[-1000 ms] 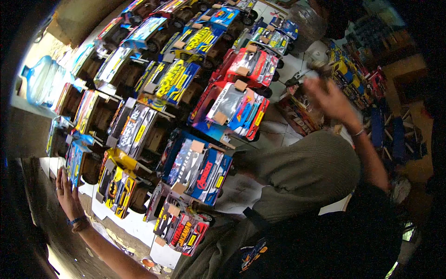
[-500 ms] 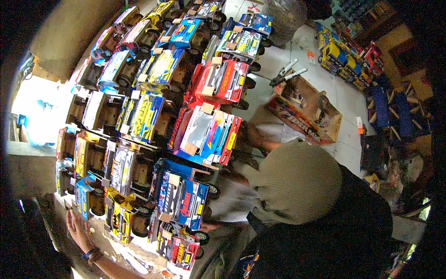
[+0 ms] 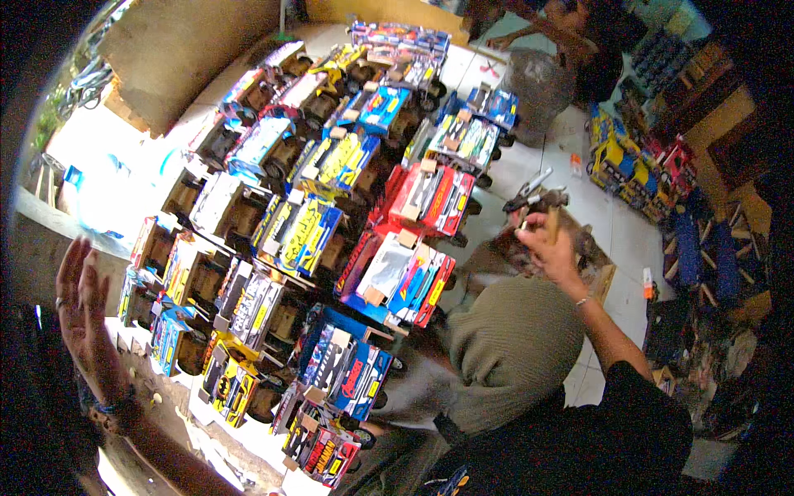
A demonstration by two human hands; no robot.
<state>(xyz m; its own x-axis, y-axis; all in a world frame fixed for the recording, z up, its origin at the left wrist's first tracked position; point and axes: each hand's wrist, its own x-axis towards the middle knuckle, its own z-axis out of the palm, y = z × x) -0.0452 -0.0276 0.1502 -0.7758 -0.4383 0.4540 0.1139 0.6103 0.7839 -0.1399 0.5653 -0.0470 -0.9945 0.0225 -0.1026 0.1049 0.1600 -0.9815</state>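
Observation:
My left hand (image 3: pixel 89 310), with a dark band at its wrist, is raised at the left edge, fingers stretched out and slightly apart, holding nothing. It is nearest to the rows of toy trucks. Closest are a small truck with a light-blue front (image 3: pixel 169 341) and an orange-and-white one (image 3: pixel 184 277). A yellow-and-black truck (image 3: pixel 230 382) lies farther to the right. The hand appears apart from all of them. My right hand does not show.
A co-worker in a knitted cap (image 3: pixel 517 343) crouches at right, gripping a hammer (image 3: pixel 552 221) over a wooden box (image 3: pixel 608 285). Another person (image 3: pixel 571 41) is at the back. More toy trucks (image 3: pixel 633 165) and blue truck parts (image 3: pixel 686 240) stand along the right.
My view has shifted, and my left hand has risen away from the trucks' edge. The co-worker's arm has come up with a hammer over the box.

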